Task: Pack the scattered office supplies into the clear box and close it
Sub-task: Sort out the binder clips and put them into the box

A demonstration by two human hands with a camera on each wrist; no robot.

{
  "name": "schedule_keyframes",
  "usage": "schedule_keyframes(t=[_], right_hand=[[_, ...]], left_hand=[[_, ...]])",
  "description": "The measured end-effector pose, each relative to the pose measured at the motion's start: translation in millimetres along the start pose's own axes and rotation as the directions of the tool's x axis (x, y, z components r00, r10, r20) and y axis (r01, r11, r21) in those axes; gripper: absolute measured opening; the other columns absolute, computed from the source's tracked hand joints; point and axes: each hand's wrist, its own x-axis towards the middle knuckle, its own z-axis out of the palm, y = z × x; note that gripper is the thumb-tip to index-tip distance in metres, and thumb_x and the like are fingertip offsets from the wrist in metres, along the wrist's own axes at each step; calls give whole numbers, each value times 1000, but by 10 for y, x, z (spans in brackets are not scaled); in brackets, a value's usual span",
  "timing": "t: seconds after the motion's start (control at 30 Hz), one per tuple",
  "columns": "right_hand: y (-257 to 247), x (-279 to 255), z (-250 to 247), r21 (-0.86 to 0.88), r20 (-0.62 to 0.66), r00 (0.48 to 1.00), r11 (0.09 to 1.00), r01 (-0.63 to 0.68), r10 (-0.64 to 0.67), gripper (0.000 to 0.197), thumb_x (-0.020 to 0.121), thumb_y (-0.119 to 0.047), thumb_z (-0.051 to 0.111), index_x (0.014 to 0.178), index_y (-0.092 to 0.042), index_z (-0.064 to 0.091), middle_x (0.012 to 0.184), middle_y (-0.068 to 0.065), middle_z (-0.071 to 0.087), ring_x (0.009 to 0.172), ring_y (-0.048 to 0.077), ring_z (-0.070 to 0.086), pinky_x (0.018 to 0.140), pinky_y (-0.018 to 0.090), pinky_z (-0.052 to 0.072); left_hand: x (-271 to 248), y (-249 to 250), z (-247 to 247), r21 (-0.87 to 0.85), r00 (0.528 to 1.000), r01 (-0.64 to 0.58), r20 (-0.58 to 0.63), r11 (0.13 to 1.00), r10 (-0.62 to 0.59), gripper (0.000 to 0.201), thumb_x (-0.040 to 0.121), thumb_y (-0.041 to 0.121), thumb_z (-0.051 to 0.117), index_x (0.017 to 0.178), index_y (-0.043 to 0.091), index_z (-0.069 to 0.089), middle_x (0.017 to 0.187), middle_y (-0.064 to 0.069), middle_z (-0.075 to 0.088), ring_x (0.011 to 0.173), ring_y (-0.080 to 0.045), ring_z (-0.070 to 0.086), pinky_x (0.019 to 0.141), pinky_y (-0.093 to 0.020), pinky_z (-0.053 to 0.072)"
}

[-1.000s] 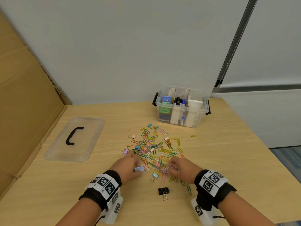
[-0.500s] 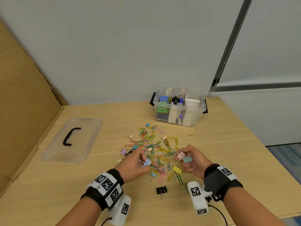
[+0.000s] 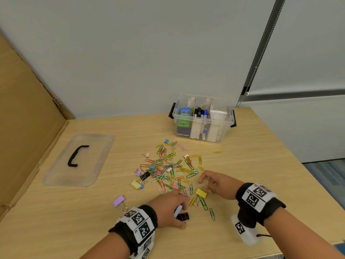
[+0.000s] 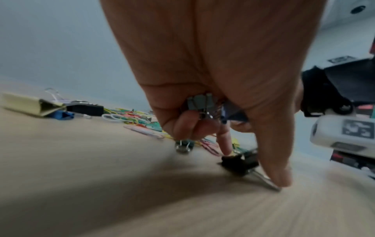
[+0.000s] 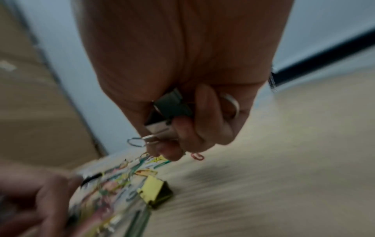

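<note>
Where half a second ago both hands were raised over the pile with clips between the fingers, both are now down at the table (image 3: 261, 165). New since then: a purple binder clip (image 3: 119, 200) lies alone left of the left wrist, and a pale yellow one (image 3: 136, 185) shows at the pile's left edge.

Far left, the clear lid (image 3: 78, 159) with its black handle lies flat, unmoved. Left hand (image 3: 168, 208) at the near edge of the pile: curled fingers keep small clips (image 4: 199, 103) bunched in the palm, while index finger and thumb reach down to a black binder clip (image 3: 182, 216) on the table, thumb tip on its wire handle.

Centre: paper clips (image 3: 171, 169), many colours, with small binder clips scattered among them, all loose on the wood. A yellow binder clip (image 3: 201, 193) sits between the hands.

Right hand (image 3: 217, 185) rests low at the pile's right edge, fingers curled round a dark binder clip (image 5: 172, 107) and some wire clips.

Behind the pile, the clear box (image 3: 202, 118) stands open near the wall, black latches at both ends, dividers inside, markers and other items upright in its compartments.
</note>
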Motion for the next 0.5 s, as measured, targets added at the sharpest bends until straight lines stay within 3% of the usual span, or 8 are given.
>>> schedule_keyframes(t=[0.1,0.2,0.33,0.5], right_hand=[[-46,-7,26,-234,82,997,972,35,-16,29,95,-25,49,122,-34,44,75,-7,49,71,13,50,74,30,44],[-88,21,101,-384,154,988,921,59,1,34,94,-24,48,124,-37,38,93,2,59,82,20,54,81,38,48],[-65,97,144,-372,153,988,927,46,13,31,93,-28,51,120,-33,36,93,4,59,84,23,57,78,37,48],[25,131,84,-249,166,986,967,47,-5,24,93,-30,53,109,-20,39,79,-7,49,70,12,48,64,25,38]], left_hand=[[35,4,20,40,999,-5,-33,999,7,44,80,43,68,113,19,55,117,0,49,101,-20,52,75,-25,36],[51,-17,16,60,998,-2,-56,998,5,36,83,36,66,112,17,56,116,-3,50,97,-20,51,75,-26,37],[42,-71,-28,-51,991,24,-131,998,-30,29,82,35,66,106,20,59,108,2,50,88,-14,50,75,-25,41],[27,-199,-219,-312,943,25,-307,950,-126,18,82,39,65,95,29,57,101,6,52,83,-10,54,76,-23,46]])
